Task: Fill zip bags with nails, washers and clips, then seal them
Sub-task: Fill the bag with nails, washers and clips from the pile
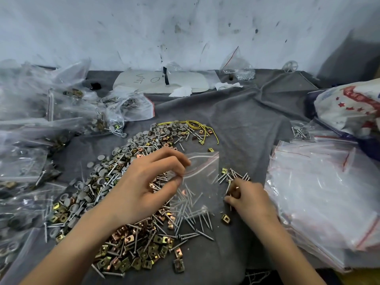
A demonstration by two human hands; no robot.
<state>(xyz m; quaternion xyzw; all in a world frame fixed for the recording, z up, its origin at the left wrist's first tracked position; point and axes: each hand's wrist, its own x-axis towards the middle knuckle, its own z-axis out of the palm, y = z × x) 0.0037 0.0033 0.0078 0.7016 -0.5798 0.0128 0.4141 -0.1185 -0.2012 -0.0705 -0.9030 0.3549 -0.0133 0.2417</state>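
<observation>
The left hand's (144,182) fingers (177,159) are bent, and the thumb and fingertips pinch the top left corner of a clear zip bag (203,171) by its red-lined mouth. The bag lies flat just at 3 o'clock of that hand. Nails show through its lower half, though I cannot tell whether they are inside it or under it.

The right hand (249,200) is at 4 o'clock of the bag, with its fingers curled down. They pinch a few nails (234,177) from a small scatter lying at the bag's right edge. One brass clip sits just at 7 o'clock of this hand.

At 9 o'clock of the bag, partly under the left hand and forearm, is a long pile. It has grey washers (123,151) at its far end, brass and copper-coloured clips (127,256) at its near end, and nails mixed all through. A loop of yellow cord (195,123) lies at the pile's 12 o'clock tip.

Everything rests on a grey cloth-covered counter (246,120). At 3 o'clock of the hands is a stack of empty zip bags (320,192). A printed white sack (353,108) is at 2 o'clock. Filled bags (30,140) are heaped from 8 to 10 o'clock.
</observation>
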